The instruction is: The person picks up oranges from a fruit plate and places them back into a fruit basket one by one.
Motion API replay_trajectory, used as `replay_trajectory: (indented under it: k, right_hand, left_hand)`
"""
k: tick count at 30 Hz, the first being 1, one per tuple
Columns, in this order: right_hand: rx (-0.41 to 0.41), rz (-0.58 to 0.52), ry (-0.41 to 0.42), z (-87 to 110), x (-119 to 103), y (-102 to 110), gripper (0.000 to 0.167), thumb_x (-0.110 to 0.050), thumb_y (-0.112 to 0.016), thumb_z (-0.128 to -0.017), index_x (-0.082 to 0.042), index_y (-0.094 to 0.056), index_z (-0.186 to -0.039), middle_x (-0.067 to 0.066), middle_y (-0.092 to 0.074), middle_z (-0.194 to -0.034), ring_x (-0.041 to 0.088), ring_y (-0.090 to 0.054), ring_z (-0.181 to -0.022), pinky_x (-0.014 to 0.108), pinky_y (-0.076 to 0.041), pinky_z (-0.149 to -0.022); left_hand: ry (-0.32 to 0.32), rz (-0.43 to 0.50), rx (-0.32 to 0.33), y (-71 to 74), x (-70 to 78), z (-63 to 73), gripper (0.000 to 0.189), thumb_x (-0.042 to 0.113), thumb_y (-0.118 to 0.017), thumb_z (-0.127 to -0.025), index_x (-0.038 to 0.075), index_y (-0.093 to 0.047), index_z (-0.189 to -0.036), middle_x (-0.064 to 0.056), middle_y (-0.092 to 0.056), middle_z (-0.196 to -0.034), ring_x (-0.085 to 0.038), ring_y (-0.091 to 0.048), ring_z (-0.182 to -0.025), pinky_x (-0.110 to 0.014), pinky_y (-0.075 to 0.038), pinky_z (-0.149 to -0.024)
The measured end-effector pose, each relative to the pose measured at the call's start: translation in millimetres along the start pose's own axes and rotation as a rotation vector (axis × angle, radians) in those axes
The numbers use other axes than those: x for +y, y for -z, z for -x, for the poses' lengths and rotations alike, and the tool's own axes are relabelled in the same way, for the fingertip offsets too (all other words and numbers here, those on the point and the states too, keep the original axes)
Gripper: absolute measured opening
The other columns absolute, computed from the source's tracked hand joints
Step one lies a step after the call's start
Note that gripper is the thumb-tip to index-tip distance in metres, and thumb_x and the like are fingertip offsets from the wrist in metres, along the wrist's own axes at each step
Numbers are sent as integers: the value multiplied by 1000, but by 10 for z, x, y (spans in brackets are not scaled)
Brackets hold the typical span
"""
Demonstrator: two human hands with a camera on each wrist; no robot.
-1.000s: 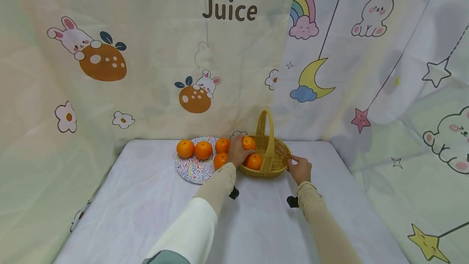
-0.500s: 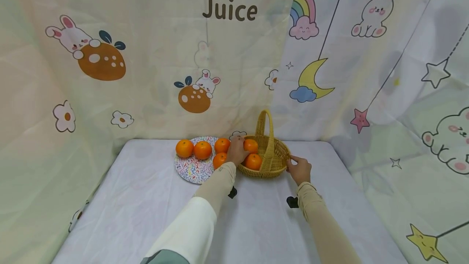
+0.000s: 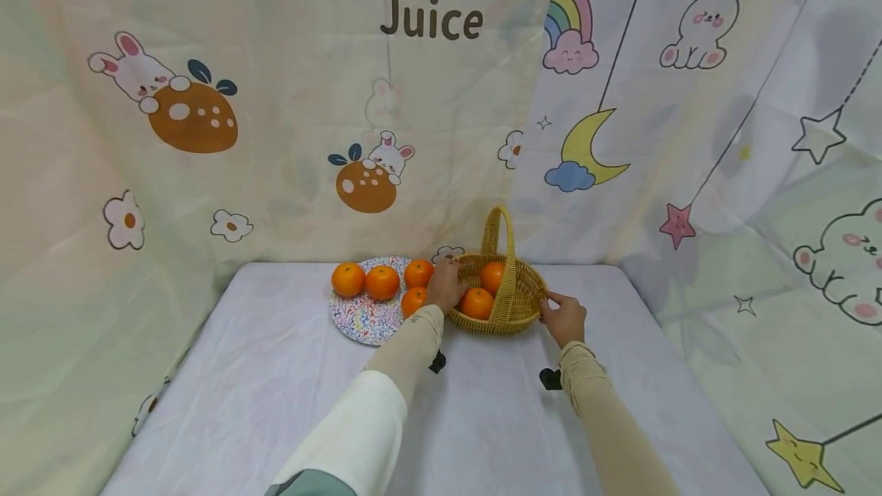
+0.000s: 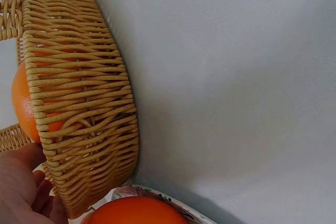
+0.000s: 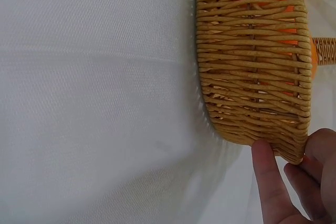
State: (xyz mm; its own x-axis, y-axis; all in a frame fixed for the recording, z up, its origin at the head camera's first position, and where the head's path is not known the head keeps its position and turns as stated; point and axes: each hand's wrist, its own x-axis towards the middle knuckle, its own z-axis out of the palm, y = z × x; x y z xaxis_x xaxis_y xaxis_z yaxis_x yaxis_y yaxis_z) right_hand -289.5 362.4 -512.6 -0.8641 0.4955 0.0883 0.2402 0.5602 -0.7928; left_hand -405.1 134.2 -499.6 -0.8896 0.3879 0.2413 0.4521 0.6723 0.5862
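A wicker basket (image 3: 527,301) with a tall arched handle stands on the table, two oranges inside it. One orange (image 3: 476,304) lies at the near left of the basket; the other orange (image 3: 492,277) is farther back, partly behind the handle. My left hand (image 3: 445,286) is at the basket's left rim, thumb over the edge and fingers curled against the outer wall in the left wrist view. With thumb and fingers, my right hand (image 3: 565,318) pinches the right end of the rim. In the right wrist view one finger (image 5: 270,182) presses the wicker side.
Left of the basket, a round speckled plate (image 3: 365,321) carries several oranges (image 3: 382,282), close beside my left hand. The white-covered table (image 3: 482,419) reaches back to a printed cloth backdrop (image 3: 289,98).
The orange by my left hand has left it and moved right, farther into the basket. My left hand has stayed at the left rim; the right hand keeps its place.
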Motion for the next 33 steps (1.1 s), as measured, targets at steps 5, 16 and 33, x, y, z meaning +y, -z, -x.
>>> replay_trajectory:
  k: [5,16,33]
  right_hand:
    - [-6,6,5,11,-31,-6,39,-14,-58,-97,0,-57,-134,27,-63,-119,26,-72,-79,25,-57,-59]
    - [-14,-9,20,20,-39,-21,40,-15,-57,-97,0,-57,-134,28,-60,-123,24,-73,-77,26,-57,-61]
    - [5,-15,19,12,42,-3,40,-16,-57,-96,1,-58,-132,27,-67,-109,24,-73,-73,24,-56,-56]
  left_hand:
    - [6,37,4,27,-47,0,41,9,-76,-85,-3,-65,-123,-16,-60,-124,-28,-55,-116,-38,-49,-96]
    - [31,232,16,152,-174,43,47,12,-76,-85,-4,-61,-127,-20,-55,-132,-32,-51,-121,-43,-43,-103]
    - [8,339,58,469,-417,180,53,20,-78,-85,4,-59,-132,-15,-57,-128,-33,-51,-121,-44,-43,-103]
